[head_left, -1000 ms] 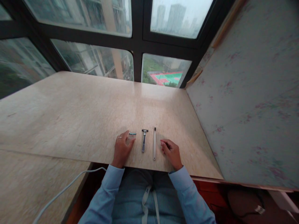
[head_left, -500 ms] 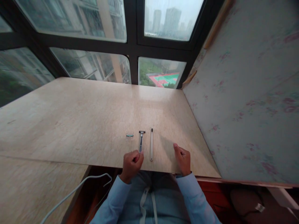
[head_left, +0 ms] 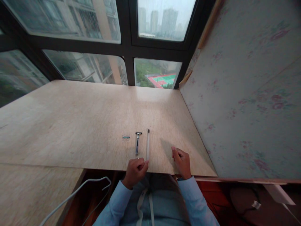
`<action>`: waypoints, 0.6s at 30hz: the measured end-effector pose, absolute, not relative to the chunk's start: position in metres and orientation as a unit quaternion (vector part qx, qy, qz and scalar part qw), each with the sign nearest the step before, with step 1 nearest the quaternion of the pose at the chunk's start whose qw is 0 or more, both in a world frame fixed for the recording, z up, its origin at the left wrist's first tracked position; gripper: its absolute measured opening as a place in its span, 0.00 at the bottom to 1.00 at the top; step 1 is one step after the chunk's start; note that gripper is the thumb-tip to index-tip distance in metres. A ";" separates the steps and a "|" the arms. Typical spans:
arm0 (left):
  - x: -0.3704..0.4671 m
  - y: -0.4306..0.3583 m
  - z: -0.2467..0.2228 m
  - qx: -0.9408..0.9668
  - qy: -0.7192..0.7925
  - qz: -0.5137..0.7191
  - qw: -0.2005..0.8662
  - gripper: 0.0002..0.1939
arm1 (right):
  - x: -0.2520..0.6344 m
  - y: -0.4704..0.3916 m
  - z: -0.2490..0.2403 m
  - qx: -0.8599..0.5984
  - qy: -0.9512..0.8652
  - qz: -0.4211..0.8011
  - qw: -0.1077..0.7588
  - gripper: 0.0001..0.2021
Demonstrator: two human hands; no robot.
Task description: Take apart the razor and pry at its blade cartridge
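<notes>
A safety razor point(head_left: 137, 143) with a dark handle lies on the tabletop point(head_left: 82, 125), its head towards the window. To its left is a small green blade cartridge point(head_left: 126, 137), seemingly in a clear case. On the razor's right lies a slim whitish stick with a dark tip point(head_left: 148, 144), which looks like a toothbrush. My left hand point(head_left: 136, 171) is curled into a loose fist at the near edge, just below the razor and beside the stick's lower end. Further right, my right hand point(head_left: 182, 161) is also closed, apart from the objects. Nothing shows in either fist.
A wall with floral paper point(head_left: 235, 94) bounds the right side. Dark-framed windows point(head_left: 127, 47) stand behind the table. At the lower left, a white cable point(head_left: 77, 188) loops over the table corner beside an open gap.
My left hand has shifted right and slightly nearer my body, from the razor's handle end towards the stick. My right hand stays about where it was. The view has turned slightly right.
</notes>
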State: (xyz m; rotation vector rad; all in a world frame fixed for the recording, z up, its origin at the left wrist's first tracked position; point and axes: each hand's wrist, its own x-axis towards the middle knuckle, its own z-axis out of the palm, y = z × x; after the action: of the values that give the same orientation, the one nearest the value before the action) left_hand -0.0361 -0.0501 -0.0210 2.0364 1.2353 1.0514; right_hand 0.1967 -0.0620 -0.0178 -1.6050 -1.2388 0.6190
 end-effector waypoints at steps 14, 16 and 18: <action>-0.044 -0.042 -0.005 0.673 0.439 0.382 0.456 0.25 | 0.197 -0.062 -0.017 -0.638 -0.560 0.255 0.462 0.24; -0.045 -0.043 -0.005 0.651 0.445 0.384 0.481 0.27 | 0.197 -0.063 -0.018 -0.638 -0.561 0.244 0.467 0.22; -0.047 -0.043 -0.005 0.634 0.454 0.384 0.494 0.29 | 0.196 -0.063 -0.020 -0.647 -0.550 0.221 0.479 0.20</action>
State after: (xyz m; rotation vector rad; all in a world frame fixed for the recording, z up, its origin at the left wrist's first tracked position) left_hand -0.0465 -0.0430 -0.0053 1.5378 1.1013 0.9310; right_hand 0.1963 -0.0631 -0.0196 -1.5804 -1.3432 0.5391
